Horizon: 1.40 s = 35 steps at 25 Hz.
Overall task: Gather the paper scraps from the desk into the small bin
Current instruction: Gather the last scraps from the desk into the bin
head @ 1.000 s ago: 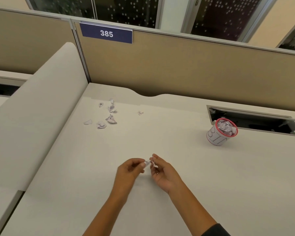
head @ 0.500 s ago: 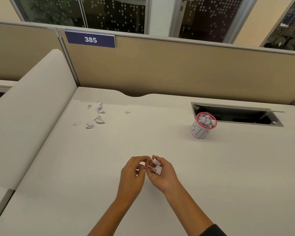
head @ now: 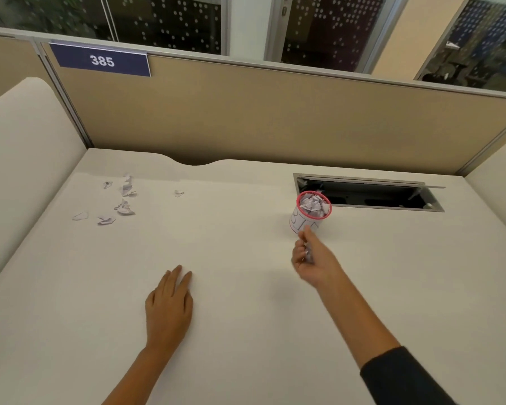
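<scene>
A small white bin (head: 304, 222) with a red rim stands on the desk at the right, filled with crumpled paper to its brim. My right hand (head: 311, 257) is stretched out just in front of the bin and grips paper scraps (head: 308, 254) in its curled fingers. Flat on the desk at the front middle lies my left hand (head: 170, 305), fingers straight, holding nothing. Several paper scraps (head: 123, 207) lie scattered at the far left of the desk, and one lone scrap (head: 178, 193) sits nearer the middle.
A rectangular cable opening (head: 371, 194) is cut into the desk just behind the bin. A tan partition (head: 275, 118) with a "385" sign (head: 101, 60) closes the back. Padded white dividers (head: 21, 171) bound the desk on both sides.
My hands have parted. The right hand carried the scraps up and right toward the bin. The left hand let go and came down flat on the desk.
</scene>
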Motion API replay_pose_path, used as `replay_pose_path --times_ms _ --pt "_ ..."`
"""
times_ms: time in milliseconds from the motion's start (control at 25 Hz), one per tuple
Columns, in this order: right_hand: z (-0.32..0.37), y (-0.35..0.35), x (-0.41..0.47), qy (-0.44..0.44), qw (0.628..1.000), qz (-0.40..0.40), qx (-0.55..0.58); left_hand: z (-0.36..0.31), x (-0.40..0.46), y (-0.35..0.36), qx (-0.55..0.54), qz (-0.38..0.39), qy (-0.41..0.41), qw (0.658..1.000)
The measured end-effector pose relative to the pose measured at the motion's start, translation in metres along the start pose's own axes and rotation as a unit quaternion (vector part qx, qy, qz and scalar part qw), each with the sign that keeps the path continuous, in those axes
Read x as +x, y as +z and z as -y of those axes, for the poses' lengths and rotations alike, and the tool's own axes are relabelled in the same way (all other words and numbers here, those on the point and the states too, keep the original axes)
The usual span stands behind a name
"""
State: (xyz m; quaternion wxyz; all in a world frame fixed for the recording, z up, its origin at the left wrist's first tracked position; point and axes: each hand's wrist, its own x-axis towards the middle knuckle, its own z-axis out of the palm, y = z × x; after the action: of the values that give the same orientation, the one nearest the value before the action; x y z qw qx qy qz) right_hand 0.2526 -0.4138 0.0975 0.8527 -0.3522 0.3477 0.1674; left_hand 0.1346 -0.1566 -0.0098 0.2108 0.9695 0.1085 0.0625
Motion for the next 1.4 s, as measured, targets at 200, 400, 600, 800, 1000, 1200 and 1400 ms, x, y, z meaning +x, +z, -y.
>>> replay_pose_path --times_ms 200,400,600,800,1000,1200,1400 --pt "0.094 0.016 0.036 -0.185 0.974 -0.070 -0.110 -0.013 0.014 0.015 0.050 -0.004 -0.072 0.996" --pt "0.130 0.037 0.075 -0.291 0.867 -0.076 -0.397 -0.008 0.015 0.025 0.075 -0.006 -0.085 0.993" --pt "0.133 0.032 0.092 -0.267 0.785 -0.004 -0.559 -0.009 0.016 0.025 0.074 -0.014 -0.082 0.994" --pt "0.150 0.024 0.086 -0.364 0.702 -0.003 -0.612 -0.010 0.015 0.024 0.074 -0.019 -0.079 0.994" --pt "0.140 0.021 0.083 -0.363 0.483 0.006 -0.796 -0.011 0.015 0.022 0.071 -0.023 -0.079 0.994" --pt "0.124 0.039 0.091 -0.260 0.315 -0.019 -0.912 -0.012 0.015 0.021 0.067 -0.023 -0.076 0.995" --pt "0.130 0.045 0.079 -0.350 0.404 -0.070 -0.842 -0.009 0.015 0.021 0.059 -0.018 -0.073 0.995"
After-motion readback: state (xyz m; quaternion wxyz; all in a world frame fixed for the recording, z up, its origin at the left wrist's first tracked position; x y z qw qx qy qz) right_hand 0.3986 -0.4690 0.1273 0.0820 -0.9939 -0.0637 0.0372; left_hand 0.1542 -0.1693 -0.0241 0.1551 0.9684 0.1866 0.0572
